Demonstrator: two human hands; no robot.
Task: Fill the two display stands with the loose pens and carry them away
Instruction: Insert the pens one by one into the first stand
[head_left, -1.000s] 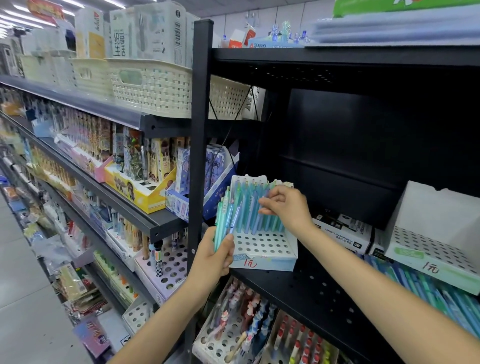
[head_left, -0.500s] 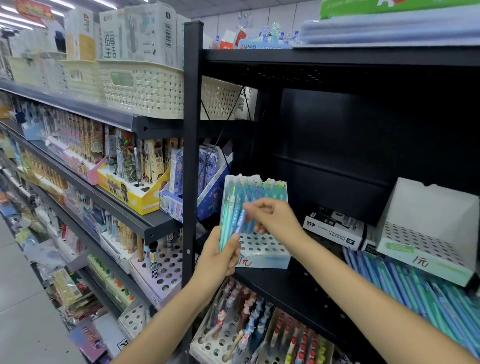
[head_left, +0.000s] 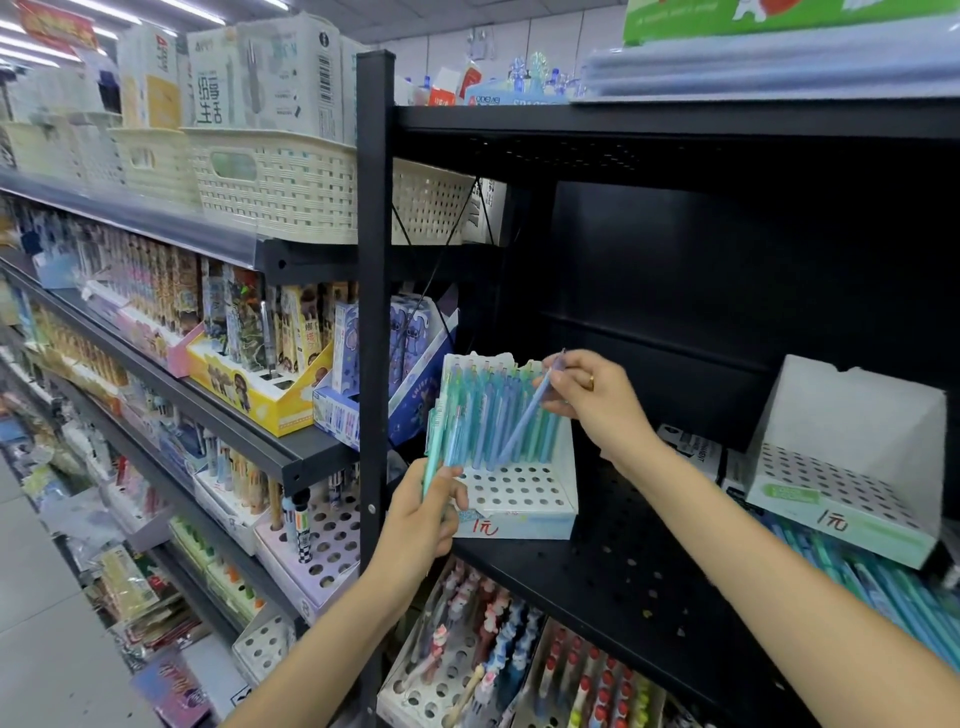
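I stand at the black shelf (head_left: 639, 571), where both white display stands sit. The far stand (head_left: 852, 483) on my right shows only bare holes, with loose pens (head_left: 883, 577) piled in front of it, so I judge most of the job remains. The near stand (head_left: 511, 483) has its back rows filled and its front rows empty. My left hand (head_left: 426, 519) is closed around a bundle of pens (head_left: 441, 441) beside it. My right hand (head_left: 592, 400) pinches one blue pen (head_left: 524, 421), tilted, its tip near a hole.

White stand (head_left: 511, 499) w/ upright blue-green pens (head_left: 498, 415); 2nd stand (head_left: 841, 499) empty.
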